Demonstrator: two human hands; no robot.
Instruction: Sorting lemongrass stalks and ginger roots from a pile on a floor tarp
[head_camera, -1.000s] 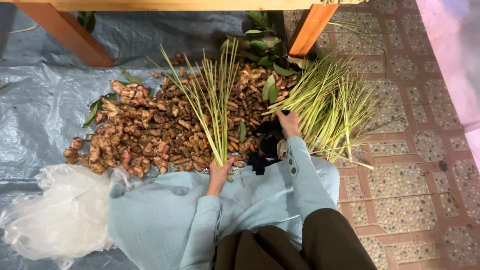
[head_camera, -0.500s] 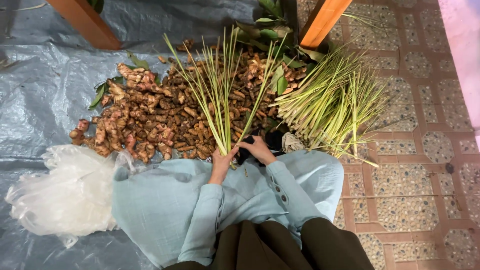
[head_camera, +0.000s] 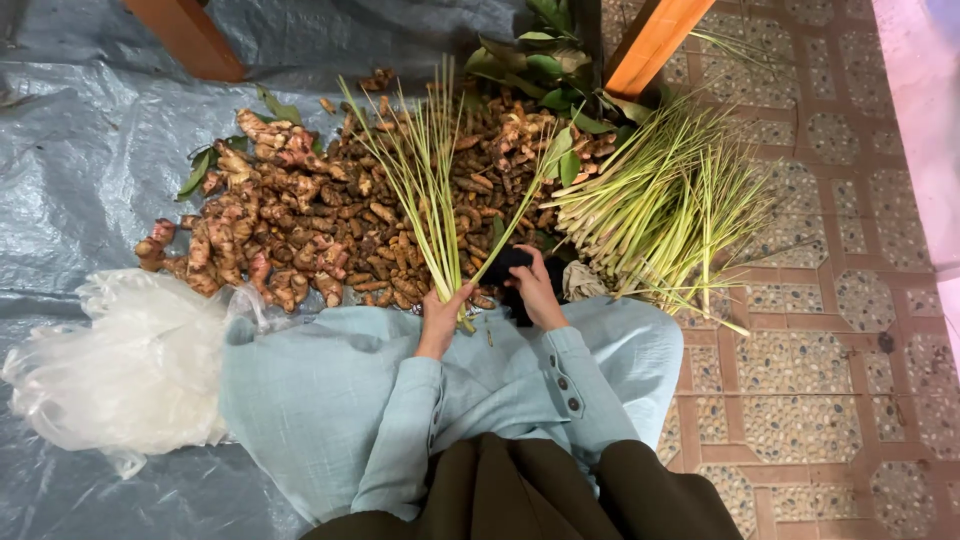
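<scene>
On a grey tarpaulin (head_camera: 80, 150) spread beside a patterned tile floor (head_camera: 830, 380), a person in a pale blue garment is kneeling over a heap of knobbly brown roots (head_camera: 300, 220). Their left hand (head_camera: 445, 310) is closing around the base of a small bunch of green stalks (head_camera: 425, 190), which is standing up and fanning out over the heap. Their right hand (head_camera: 535, 290) is resting just beside it, fingers curling against a dark object (head_camera: 505, 262) too obscured to identify; whether that hand is gripping it cannot be told. A larger pile of stalks (head_camera: 660, 210) is lying to the right, partly on the tiles, and a crumpled clear plastic bag (head_camera: 120, 360) is sitting at the left. Held only at the base, the loose bunch looks liable to splay and shed stalks into the roots.
</scene>
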